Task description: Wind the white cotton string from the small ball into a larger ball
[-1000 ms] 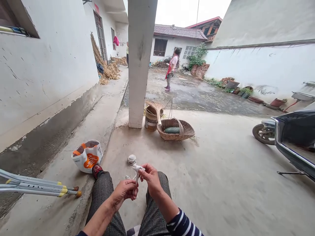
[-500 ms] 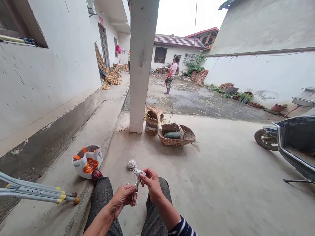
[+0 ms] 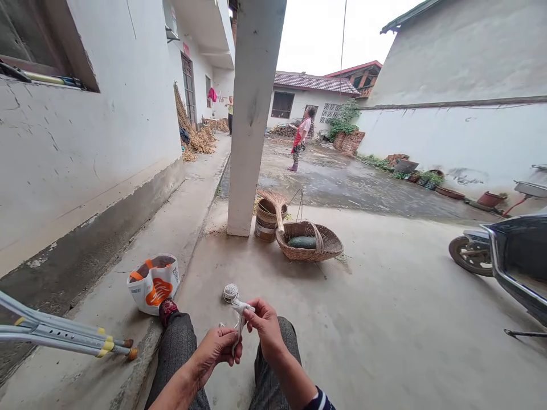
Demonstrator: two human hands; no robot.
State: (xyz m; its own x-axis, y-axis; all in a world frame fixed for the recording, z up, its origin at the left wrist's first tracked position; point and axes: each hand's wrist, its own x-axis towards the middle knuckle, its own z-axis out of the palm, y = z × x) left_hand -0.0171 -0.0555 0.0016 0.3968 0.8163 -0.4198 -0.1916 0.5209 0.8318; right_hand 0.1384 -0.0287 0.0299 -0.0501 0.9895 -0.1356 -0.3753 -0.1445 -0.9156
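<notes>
Above my knees, my right hand (image 3: 265, 326) pinches a small white bundle of cord (image 3: 241, 306) between thumb and fingers. Lower and to its left, my left hand (image 3: 217, 350) is closed on a white strand (image 3: 238, 330) that hangs down from the bundle. A round ball of white string (image 3: 231, 292) appears just past the bundle; whether it rests on the floor or hangs from the cord, I cannot tell. My fingers hide part of the strand.
A white and orange bag (image 3: 154, 287) stands by my left foot, with metal crutches (image 3: 64, 336) nearby. Ahead are a pillar (image 3: 250, 125), a bucket (image 3: 265, 225), a broom (image 3: 280, 213) and a wicker basket (image 3: 331, 245) holding a green gourd (image 3: 302, 242). A scooter (image 3: 513, 256) stands right; people stand farther off.
The view has shifted slightly, so the surroundings sit a little lower and mostly farther right. Both hands keep their hold on the white cord. The person in the courtyard has changed posture.
</notes>
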